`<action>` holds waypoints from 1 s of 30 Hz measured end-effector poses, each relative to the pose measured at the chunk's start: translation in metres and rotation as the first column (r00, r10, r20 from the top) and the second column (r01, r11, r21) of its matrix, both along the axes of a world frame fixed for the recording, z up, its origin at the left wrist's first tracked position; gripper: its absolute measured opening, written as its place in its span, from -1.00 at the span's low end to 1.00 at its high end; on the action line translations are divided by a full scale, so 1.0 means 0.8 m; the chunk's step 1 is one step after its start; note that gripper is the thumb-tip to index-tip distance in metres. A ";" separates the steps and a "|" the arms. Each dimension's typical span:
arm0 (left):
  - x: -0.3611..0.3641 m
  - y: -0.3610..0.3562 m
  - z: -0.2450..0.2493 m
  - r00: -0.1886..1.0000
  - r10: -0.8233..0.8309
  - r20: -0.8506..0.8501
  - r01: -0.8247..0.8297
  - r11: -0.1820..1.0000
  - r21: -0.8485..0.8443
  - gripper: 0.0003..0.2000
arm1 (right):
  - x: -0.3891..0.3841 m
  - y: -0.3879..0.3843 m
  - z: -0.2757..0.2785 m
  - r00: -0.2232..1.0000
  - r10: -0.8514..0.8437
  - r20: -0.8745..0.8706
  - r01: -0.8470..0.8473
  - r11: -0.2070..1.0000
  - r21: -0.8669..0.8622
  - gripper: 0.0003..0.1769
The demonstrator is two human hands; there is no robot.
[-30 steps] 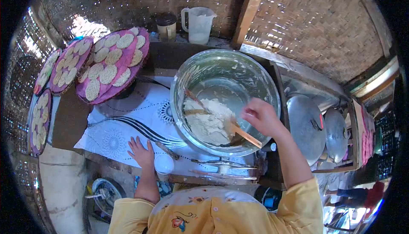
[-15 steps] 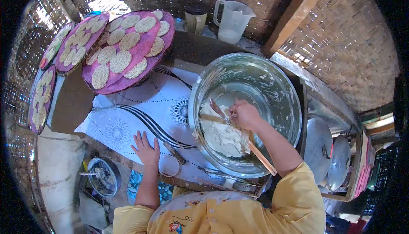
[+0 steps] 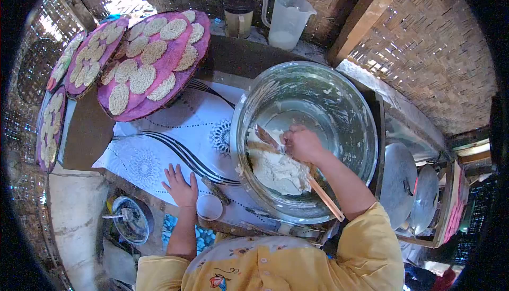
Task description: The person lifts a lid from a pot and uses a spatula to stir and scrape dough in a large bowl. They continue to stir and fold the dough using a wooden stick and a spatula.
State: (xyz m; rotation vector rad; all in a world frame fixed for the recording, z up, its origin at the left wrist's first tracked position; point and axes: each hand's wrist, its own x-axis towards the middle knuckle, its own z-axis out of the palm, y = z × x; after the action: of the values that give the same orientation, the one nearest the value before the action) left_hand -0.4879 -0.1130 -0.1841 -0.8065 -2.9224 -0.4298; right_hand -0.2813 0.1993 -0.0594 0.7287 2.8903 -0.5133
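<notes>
My left hand (image 3: 180,186) lies palm down with fingers spread on the white patterned tablecloth (image 3: 175,121). Close to it are a small round white lid or dish (image 3: 210,207) and a dark stick-like tool (image 3: 216,191). Inside the large metal basin (image 3: 371,142), my right hand (image 3: 303,143) is closed just above a mound of white dough (image 3: 278,173); what its fingers hold is hidden. A brown wooden-looking piece (image 3: 266,137) sits beside its fingertips. Pale wooden sticks (image 3: 326,200) lean from the dough over the basin's near rim.
Round pink-covered trays (image 3: 175,73) bearing pale noodle-like discs (image 3: 142,80) stand at the left. Behind the basin are a plastic pitcher (image 3: 289,23) and a dark-lidded jar (image 3: 238,20). Metal lids (image 3: 397,185) rest at right; a small bucket (image 3: 132,220) is lower left.
The view has shifted slightly. My right hand has moved a little within the basin, and the brown piece beside it has tilted slightly. My left hand stays flat on the cloth.
</notes>
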 end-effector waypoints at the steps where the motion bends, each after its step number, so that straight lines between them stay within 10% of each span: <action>1: 0.000 0.000 -0.001 1.000 -0.001 -0.004 0.001 1.000 -0.002 -0.45 | -0.001 0.000 -0.004 1.000 -0.006 0.002 0.006 1.000 0.003 -0.86; 17: -0.002 -0.003 -0.008 0.999 -0.009 -0.040 0.009 1.000 -0.010 -0.46 | 0.022 0.009 0.031 0.971 -0.201 -0.127 0.188 0.976 -0.108 -0.85; 30: -0.002 -0.002 -0.005 0.999 -0.020 -0.036 0.020 1.000 -0.009 -0.47 | 0.290 -0.115 0.194 0.841 -0.498 -0.212 0.293 0.749 -0.595 -0.90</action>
State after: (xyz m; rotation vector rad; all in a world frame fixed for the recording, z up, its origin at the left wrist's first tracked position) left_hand -0.4894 -0.1143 -0.1883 -0.8367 -2.8874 -0.4004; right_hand -0.0490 0.1070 0.0961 1.2632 2.6194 -1.6000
